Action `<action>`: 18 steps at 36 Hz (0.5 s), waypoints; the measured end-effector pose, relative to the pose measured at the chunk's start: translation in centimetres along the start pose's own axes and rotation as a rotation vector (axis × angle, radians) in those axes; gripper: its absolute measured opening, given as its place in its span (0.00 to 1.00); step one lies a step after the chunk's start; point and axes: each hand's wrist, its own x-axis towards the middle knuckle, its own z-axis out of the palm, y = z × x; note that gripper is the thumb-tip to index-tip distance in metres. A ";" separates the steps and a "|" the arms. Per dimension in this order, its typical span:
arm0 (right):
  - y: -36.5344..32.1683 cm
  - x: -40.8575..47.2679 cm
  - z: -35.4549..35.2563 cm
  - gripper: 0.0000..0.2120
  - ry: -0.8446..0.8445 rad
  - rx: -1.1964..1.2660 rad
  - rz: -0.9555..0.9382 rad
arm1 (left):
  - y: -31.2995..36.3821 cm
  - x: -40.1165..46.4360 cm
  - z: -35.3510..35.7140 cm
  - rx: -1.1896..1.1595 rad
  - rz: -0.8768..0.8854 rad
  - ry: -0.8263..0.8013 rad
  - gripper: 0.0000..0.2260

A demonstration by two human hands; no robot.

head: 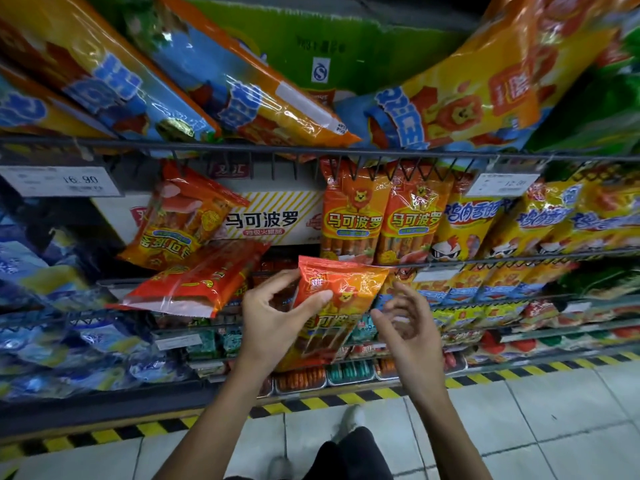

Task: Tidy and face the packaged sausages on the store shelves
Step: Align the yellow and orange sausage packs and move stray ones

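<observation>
The orange-red plastic sausage packet with a lion print (341, 299) hangs upright in front of the wire shelf rail (311, 152), just below the two matching packets standing faced on the shelf (381, 220). The left hand (273, 320) pinches its top corner between thumb and fingers; the right hand (405, 320) hovers beside it, fingers loosely spread, holding nothing. To finish well, I judge the free hand should steady the lower end, then slot it upright, label forward, left of that pair.
</observation>
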 end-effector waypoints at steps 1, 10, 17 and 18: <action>0.0 0.2 -0.2 0.28 -0.083 -0.028 0.007 | 0.0 0.1 0.0 -0.022 -0.026 -0.016 0.14; -0.6 1.0 1.2 0.23 -0.263 0.027 0.010 | 1.4 1.5 1.0 -0.236 -0.102 -0.080 0.16; -2.4 2.4 2.7 0.17 -0.121 0.156 -0.084 | 0.3 1.8 -0.6 -0.083 -0.173 -0.303 0.21; -2.7 2.7 2.9 0.17 -0.115 0.142 -0.101 | -0.2 1.4 -0.8 -0.017 -0.182 -0.306 0.22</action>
